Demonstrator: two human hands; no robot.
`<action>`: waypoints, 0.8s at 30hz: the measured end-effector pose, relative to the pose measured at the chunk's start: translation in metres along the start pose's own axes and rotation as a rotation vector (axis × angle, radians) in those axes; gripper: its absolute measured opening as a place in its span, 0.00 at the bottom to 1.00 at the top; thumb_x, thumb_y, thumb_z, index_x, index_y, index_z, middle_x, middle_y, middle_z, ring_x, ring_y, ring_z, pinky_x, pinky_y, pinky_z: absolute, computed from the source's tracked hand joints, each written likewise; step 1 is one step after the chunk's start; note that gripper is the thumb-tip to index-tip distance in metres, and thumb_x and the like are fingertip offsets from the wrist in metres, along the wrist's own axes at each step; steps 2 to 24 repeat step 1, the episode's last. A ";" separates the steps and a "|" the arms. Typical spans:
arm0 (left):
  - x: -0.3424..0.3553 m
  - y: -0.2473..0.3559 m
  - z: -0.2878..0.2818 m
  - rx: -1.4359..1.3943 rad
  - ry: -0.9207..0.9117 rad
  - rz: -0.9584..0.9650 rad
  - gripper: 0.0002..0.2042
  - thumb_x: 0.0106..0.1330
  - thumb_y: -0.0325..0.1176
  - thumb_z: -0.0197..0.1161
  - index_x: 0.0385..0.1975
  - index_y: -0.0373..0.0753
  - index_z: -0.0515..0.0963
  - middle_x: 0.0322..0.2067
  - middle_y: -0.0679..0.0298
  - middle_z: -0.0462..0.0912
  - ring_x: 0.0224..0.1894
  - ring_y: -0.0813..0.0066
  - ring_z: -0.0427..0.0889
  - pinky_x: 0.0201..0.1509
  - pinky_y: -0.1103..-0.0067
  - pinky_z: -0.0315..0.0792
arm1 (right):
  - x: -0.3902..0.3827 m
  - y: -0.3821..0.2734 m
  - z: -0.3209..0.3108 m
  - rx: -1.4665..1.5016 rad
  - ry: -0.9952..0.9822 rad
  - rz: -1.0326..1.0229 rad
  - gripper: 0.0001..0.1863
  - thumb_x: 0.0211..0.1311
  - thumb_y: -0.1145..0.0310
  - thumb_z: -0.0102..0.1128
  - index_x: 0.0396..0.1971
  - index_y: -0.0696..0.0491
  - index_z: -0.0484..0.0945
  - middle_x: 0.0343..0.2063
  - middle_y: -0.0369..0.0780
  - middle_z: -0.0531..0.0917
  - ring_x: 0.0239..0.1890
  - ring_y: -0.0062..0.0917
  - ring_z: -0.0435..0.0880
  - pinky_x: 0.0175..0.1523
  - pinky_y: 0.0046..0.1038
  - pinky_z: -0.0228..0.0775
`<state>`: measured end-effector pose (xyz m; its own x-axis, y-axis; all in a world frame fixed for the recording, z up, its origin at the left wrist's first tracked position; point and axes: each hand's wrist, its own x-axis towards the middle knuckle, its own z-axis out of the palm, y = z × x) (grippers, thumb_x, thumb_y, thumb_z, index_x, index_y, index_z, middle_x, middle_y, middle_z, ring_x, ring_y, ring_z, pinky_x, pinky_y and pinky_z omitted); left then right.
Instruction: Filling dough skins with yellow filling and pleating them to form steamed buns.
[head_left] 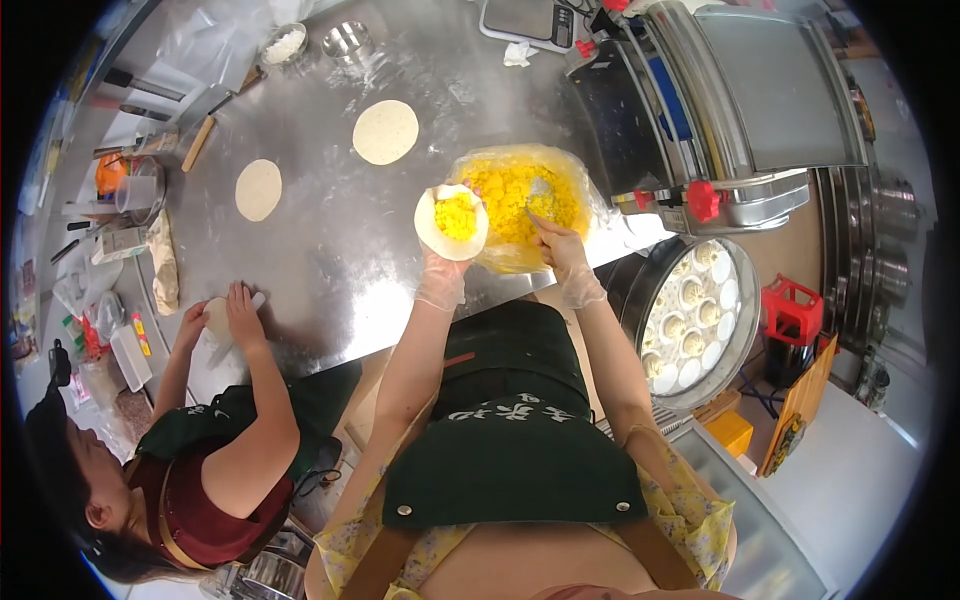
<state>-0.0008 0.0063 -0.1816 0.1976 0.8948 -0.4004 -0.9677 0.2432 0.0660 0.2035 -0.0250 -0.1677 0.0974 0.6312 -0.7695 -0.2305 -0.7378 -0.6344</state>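
Observation:
On my gloved left hand point(443, 279) rests a round dough wrapper point(427, 236), its middle heaped with crumbly yellow filling point(456, 218); the fingers curve up under and around it. Just right of it lies a large heap of the same yellow filling point(500, 190), in a clear plastic bag point(593, 208) spread wide on the steel table. My gloved right hand point(563, 249) grips a metal spoon point(541, 190) whose bowl sits in that heap. Two flat dough rounds, one farther off point(386, 132) and one to the left point(259, 190), lie on the table.
At left a co-worker's hands point(222, 320) handle dough with a rolling pin. A dough sheeter point(700, 120) with red knobs stands at right. Below it, a round steamer point(740, 345) holds several shaped buns. A scale point(527, 22) and metal bowls point(347, 40) are at the far edge.

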 end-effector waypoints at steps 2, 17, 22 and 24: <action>0.001 -0.002 0.000 0.009 0.017 -0.004 0.18 0.69 0.45 0.58 0.51 0.40 0.76 0.51 0.54 0.81 0.53 0.57 0.80 0.58 0.65 0.76 | -0.002 -0.001 -0.002 -0.001 0.011 0.002 0.19 0.68 0.77 0.50 0.56 0.52 0.78 0.24 0.32 0.75 0.15 0.11 0.60 0.19 0.13 0.51; 0.001 -0.002 0.000 0.009 0.017 -0.004 0.18 0.69 0.45 0.58 0.51 0.40 0.76 0.51 0.54 0.81 0.53 0.57 0.80 0.58 0.65 0.76 | -0.002 -0.001 -0.002 -0.001 0.011 0.002 0.19 0.68 0.77 0.50 0.56 0.52 0.78 0.24 0.32 0.75 0.15 0.11 0.60 0.19 0.13 0.51; 0.001 -0.002 0.000 0.009 0.017 -0.004 0.18 0.69 0.45 0.58 0.51 0.40 0.76 0.51 0.54 0.81 0.53 0.57 0.80 0.58 0.65 0.76 | -0.002 -0.001 -0.002 -0.001 0.011 0.002 0.19 0.68 0.77 0.50 0.56 0.52 0.78 0.24 0.32 0.75 0.15 0.11 0.60 0.19 0.13 0.51; 0.001 -0.002 0.000 0.009 0.017 -0.004 0.18 0.69 0.45 0.58 0.51 0.40 0.76 0.51 0.54 0.81 0.53 0.57 0.80 0.58 0.65 0.76 | -0.002 -0.001 -0.002 -0.001 0.011 0.002 0.19 0.68 0.77 0.50 0.56 0.52 0.78 0.24 0.32 0.75 0.15 0.11 0.60 0.19 0.13 0.51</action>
